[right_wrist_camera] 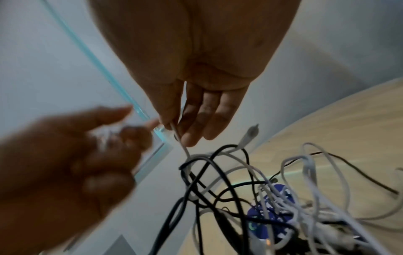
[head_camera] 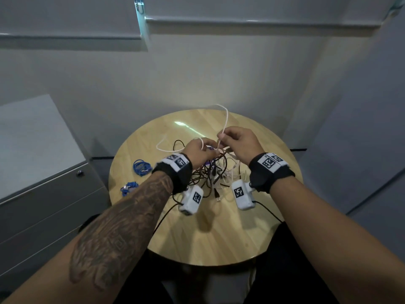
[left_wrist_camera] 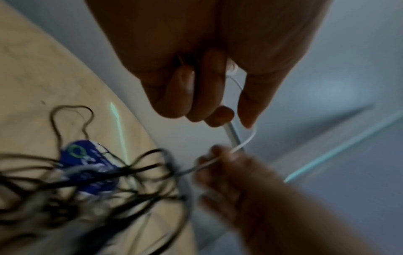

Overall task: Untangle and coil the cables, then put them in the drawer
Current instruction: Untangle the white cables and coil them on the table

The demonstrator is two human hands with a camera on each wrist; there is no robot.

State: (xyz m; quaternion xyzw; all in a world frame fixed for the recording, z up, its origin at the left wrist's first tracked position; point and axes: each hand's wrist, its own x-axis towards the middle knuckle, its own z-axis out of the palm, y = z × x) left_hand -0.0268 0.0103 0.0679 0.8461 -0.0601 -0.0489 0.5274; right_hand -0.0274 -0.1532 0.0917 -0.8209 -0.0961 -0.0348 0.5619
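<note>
A tangle of black and white cables lies mid-table on the round wooden table. Both hands are raised just above it. My left hand has its fingers curled round a thin white cable. My right hand pinches the same white cable between thumb and fingers. A loop of the white cable rises above both hands, and another strand trails left onto the table. From the pinch the cable runs down into the tangle. Two coiled blue cables lie at the table's left.
A grey drawer cabinet with a lock stands left of the table, its drawers closed. A blue round printed object lies under the tangle. Pale walls surround the table closely at the back and right.
</note>
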